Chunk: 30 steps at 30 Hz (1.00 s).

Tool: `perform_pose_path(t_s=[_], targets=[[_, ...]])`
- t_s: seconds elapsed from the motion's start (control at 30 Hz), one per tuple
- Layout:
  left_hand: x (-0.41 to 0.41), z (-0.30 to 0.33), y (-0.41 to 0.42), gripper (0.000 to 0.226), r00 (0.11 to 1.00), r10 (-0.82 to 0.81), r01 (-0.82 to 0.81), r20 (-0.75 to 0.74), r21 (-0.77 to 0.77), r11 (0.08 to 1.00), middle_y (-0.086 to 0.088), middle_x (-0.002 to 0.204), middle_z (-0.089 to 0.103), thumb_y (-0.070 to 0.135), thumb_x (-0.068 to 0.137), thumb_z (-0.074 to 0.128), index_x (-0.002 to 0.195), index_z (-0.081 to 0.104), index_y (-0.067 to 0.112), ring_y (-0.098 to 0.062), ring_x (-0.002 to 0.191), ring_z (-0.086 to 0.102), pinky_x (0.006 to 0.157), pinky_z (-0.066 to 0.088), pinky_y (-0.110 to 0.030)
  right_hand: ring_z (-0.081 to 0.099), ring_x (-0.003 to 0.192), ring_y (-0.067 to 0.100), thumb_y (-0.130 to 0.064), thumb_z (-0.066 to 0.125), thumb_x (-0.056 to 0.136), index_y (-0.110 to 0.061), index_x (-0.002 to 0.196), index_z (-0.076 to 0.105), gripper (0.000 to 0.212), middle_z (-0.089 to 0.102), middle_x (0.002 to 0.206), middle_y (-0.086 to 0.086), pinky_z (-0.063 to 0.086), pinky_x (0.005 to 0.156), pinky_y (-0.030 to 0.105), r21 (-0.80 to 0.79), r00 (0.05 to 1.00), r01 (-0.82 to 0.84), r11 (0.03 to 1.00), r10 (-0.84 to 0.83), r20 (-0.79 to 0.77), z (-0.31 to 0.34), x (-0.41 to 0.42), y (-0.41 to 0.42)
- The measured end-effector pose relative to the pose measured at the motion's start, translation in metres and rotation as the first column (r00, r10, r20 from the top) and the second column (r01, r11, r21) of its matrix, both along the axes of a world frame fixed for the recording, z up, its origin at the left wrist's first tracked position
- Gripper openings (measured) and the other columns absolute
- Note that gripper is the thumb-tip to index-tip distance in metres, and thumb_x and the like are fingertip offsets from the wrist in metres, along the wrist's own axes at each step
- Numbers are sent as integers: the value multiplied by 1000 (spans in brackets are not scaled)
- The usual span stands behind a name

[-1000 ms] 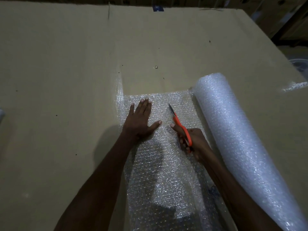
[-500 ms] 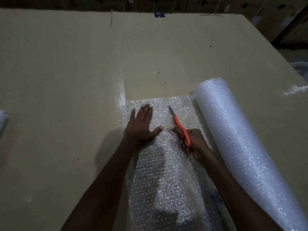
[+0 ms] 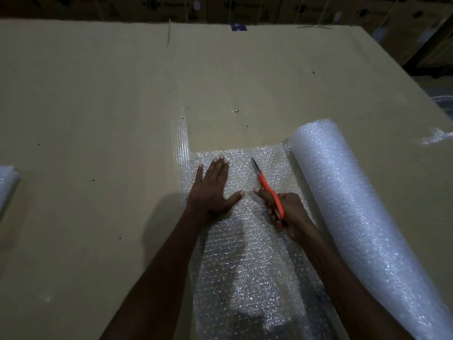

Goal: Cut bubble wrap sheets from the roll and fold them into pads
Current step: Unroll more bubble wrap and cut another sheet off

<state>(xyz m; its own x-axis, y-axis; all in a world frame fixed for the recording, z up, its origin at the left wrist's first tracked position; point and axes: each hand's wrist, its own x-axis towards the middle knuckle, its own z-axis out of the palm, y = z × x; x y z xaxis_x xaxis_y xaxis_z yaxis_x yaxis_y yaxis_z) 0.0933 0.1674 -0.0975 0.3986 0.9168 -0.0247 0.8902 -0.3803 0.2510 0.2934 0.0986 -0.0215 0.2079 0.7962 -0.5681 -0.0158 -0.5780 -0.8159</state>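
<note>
A long bubble wrap roll (image 3: pixel 348 202) lies on the right of the cardboard-covered table (image 3: pixel 98 106). An unrolled sheet (image 3: pixel 245 266) spreads from it toward the left and down to the near edge. My left hand (image 3: pixel 212 190) lies flat on the sheet's far part, fingers straight and thumb spread. My right hand (image 3: pixel 286 212) grips orange-handled scissors (image 3: pixel 266 185), whose blades point away from me over the sheet, close to the far edge.
A folded bubble wrap piece (image 3: pixel 7 182) shows at the left edge. A small scrap of wrap (image 3: pixel 436 137) lies at the right edge. Cardboard boxes (image 3: pixel 269 8) stand behind the table in the dark.
Both hands keep their places on the sheet. The scissors stay near the sheet's far edge. The view has tilted slightly, so everything sits a little lower in the frame.
</note>
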Motion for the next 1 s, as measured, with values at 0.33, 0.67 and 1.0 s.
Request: perform_pose_path(t_s=[0.33, 0.67, 1.0], targets=[[0, 0, -1, 98, 1000, -11, 11, -19, -3, 1000, -7, 167, -10, 79, 92, 17, 160, -2, 10, -18, 154, -13, 124, -7, -50, 41, 32, 14, -39, 88, 76, -4, 63, 63, 45, 53, 52, 11, 29, 35, 17, 12, 1000, -7, 1000, 7, -2, 6, -2, 13], [0, 3, -1, 97, 1000, -16, 16, -19, -3, 1000, -7, 167, -11, 77, 94, 20, 160, -2, 10, -20, 154, -12, 124, -7, -50, 41, 35, 16, -39, 89, 75, -5, 62, 64, 45, 52, 54, 13, 31, 34, 18, 25, 1000, -4, 1000, 4, 13, 1, -3, 19], [0, 0, -4, 97, 1000, -13, 13, -10, 26, 1000, -7, 167, -7, 78, 93, 19, 160, 2, 9, -19, 154, -9, 124, -5, -50, 40, 34, 14, -37, 88, 77, -1, 70, 67, 43, 53, 53, 10, 30, 34, 18, 22, 1000, -4, 1000, 4, -9, 3, -4, 26]])
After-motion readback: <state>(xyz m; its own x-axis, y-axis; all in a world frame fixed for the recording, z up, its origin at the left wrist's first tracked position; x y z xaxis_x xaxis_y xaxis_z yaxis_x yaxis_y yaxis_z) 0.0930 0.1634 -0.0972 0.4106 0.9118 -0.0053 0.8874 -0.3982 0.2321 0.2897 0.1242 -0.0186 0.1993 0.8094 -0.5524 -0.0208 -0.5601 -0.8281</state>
